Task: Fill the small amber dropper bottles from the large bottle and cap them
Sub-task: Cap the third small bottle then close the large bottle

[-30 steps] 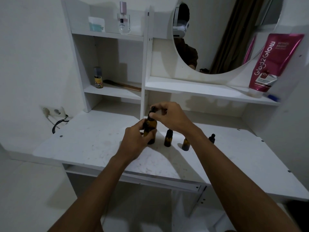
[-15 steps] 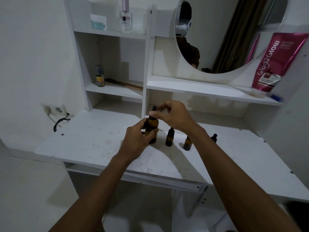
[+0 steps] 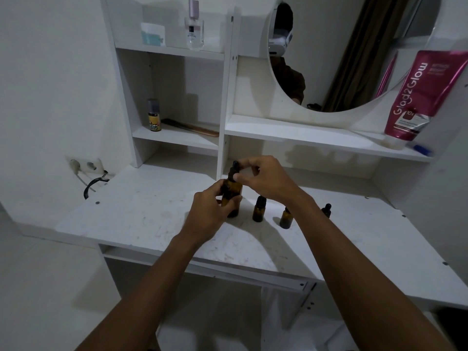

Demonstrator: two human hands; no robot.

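Note:
The large amber bottle (image 3: 233, 191) stands on the white desk (image 3: 141, 214). My left hand (image 3: 212, 211) grips its body from the left. My right hand (image 3: 263, 178) pinches its black dropper cap (image 3: 234, 167) from above. To the right stand a small amber bottle (image 3: 258, 210) with a black cap and a second small amber bottle (image 3: 286, 219), partly hidden by my right forearm. A third small black dropper top (image 3: 326, 209) shows just past that forearm.
A wall socket with a black cable (image 3: 88, 173) sits at the desk's left. Shelves above hold a small yellow-labelled bottle (image 3: 154, 116), a comb (image 3: 190, 127), a perfume bottle (image 3: 194, 26) and a pink tube (image 3: 420, 97). A round mirror (image 3: 342, 51) hangs above the right shelf.
My hands stay on the large bottle. My right fingers have shifted round its dropper cap, which now shows more at their left. The camera has tilted slightly.

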